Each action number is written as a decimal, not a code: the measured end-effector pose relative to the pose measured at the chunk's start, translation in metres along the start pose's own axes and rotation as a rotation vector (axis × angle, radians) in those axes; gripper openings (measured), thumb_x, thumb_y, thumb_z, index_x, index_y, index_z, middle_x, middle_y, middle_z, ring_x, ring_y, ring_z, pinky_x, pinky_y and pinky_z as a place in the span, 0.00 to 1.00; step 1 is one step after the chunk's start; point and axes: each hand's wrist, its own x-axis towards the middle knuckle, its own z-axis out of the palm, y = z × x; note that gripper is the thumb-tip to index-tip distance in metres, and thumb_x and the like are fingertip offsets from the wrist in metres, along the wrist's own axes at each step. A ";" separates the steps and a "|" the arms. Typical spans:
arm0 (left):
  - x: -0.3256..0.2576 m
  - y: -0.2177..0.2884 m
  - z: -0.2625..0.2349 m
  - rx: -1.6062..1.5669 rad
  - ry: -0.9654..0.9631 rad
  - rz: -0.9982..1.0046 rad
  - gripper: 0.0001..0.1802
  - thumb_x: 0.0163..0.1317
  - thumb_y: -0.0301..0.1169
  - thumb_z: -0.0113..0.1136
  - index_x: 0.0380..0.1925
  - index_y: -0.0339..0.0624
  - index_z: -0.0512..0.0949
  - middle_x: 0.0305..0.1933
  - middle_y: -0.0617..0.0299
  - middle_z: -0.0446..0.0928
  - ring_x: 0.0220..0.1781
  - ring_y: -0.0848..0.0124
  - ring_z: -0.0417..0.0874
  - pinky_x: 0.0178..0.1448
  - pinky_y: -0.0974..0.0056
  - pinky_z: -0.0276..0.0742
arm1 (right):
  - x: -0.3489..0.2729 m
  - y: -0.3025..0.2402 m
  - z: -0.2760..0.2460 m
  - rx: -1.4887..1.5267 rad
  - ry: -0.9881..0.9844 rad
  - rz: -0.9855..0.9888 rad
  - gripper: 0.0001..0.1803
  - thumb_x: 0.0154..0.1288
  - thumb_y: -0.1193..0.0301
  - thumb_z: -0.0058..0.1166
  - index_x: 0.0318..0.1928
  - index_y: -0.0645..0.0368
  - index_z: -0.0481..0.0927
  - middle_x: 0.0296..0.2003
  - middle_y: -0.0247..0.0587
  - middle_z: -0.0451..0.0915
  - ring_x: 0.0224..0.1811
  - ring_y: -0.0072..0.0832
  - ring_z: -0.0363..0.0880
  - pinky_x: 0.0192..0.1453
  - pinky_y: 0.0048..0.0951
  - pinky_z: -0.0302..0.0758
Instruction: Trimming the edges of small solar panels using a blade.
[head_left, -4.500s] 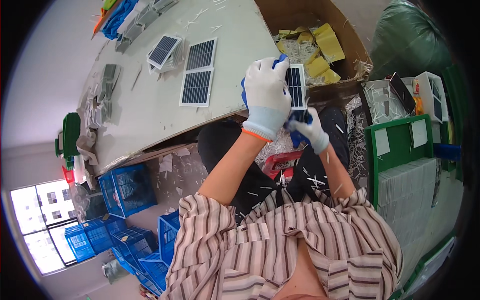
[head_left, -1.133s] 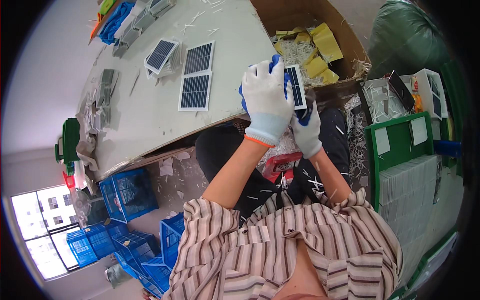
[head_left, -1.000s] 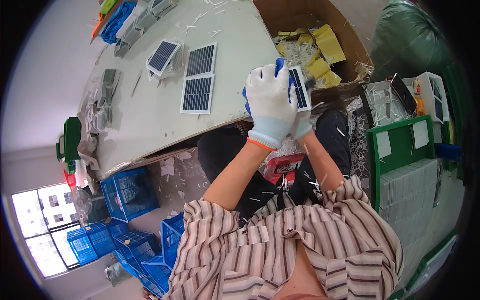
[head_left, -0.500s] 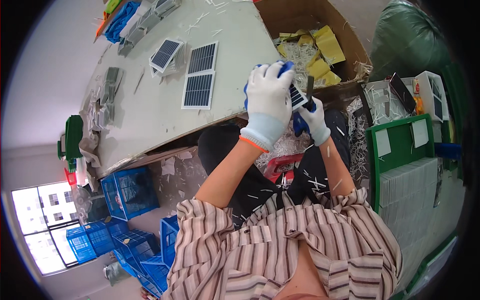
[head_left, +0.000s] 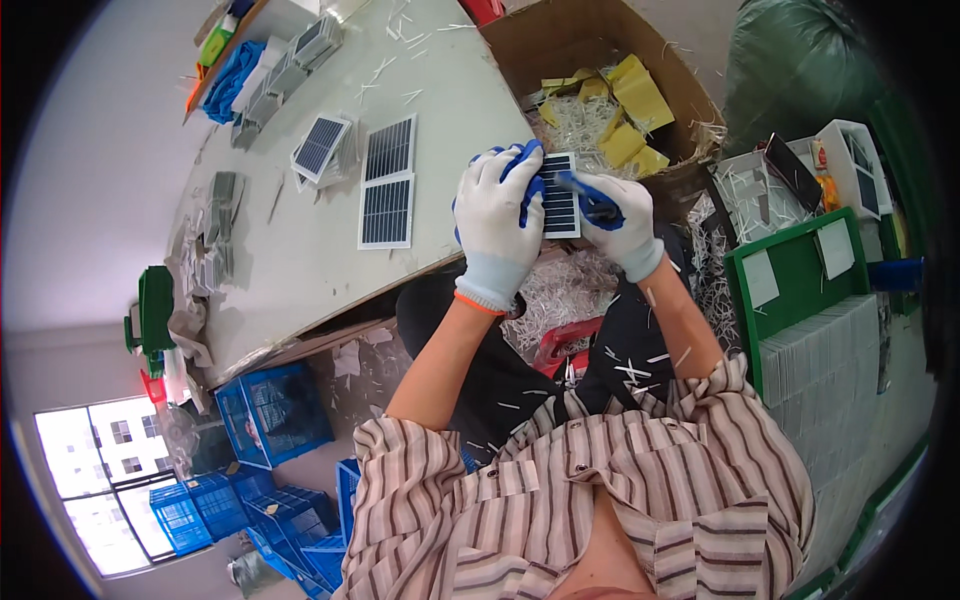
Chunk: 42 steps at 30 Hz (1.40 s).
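Note:
A small solar panel (head_left: 561, 212) with dark cells and a white border is tilted up at the table's edge. My left hand (head_left: 500, 215), in a white glove with blue palm coating, grips the panel by its left side. My right hand (head_left: 622, 222), gloved alike, is closed around a slim dark hand tool (head_left: 570, 181) over the panel's face. Fingers cover most of that tool, so its kind is unclear. On the table to the left lie two flat solar panels (head_left: 386, 211) end to end, and beside them a small stack of panels (head_left: 320, 145).
A cardboard box (head_left: 690, 75) with white strips and yellow pieces stands beyond my hands. Right of me are a green crate (head_left: 745, 290) packed with white-edged sheets and a tray (head_left: 765, 205) of scraps. More stacks (head_left: 220, 205) line the table's (head_left: 300, 270) left side. Blue crates (head_left: 270, 410) stand lower left.
The panel has turned from a slanted, mostly hidden position to face me. My right hand has risen and brought the dark tool across the panel; my left hand has shifted slightly left.

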 end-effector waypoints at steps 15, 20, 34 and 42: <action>-0.009 0.065 -0.016 -1.113 -0.210 -0.440 0.24 0.57 0.19 0.52 0.57 0.34 0.70 0.56 0.53 0.73 0.57 0.68 0.73 0.63 0.67 0.65 | -0.025 -0.053 -0.115 0.615 0.061 0.945 0.07 0.56 0.77 0.52 0.34 0.68 0.76 0.21 0.38 0.79 0.13 0.18 0.70 0.16 0.21 0.68; -0.014 0.085 0.004 -1.530 -0.277 -0.666 0.16 0.63 0.26 0.53 0.49 0.27 0.75 0.51 0.55 0.77 0.53 0.71 0.76 0.60 0.67 0.68 | -0.044 -0.069 -0.125 0.624 0.124 0.985 0.06 0.55 0.77 0.53 0.33 0.68 0.76 0.20 0.36 0.77 0.11 0.17 0.68 0.16 0.19 0.66; -0.066 0.082 0.026 -1.352 -0.567 -0.894 0.16 0.66 0.32 0.54 0.48 0.33 0.74 0.41 0.66 0.77 0.40 0.80 0.76 0.46 0.72 0.71 | -0.085 -0.052 -0.122 0.494 0.064 1.107 0.08 0.55 0.73 0.61 0.35 0.63 0.80 0.19 0.31 0.75 0.16 0.13 0.69 0.20 0.16 0.67; -0.084 0.110 0.069 -1.407 -0.548 -0.858 0.17 0.66 0.34 0.55 0.47 0.31 0.75 0.42 0.65 0.78 0.40 0.78 0.76 0.46 0.72 0.71 | -0.107 -0.060 -0.144 0.257 0.036 0.848 0.12 0.53 0.72 0.64 0.37 0.64 0.79 0.28 0.35 0.78 0.31 0.19 0.73 0.38 0.24 0.72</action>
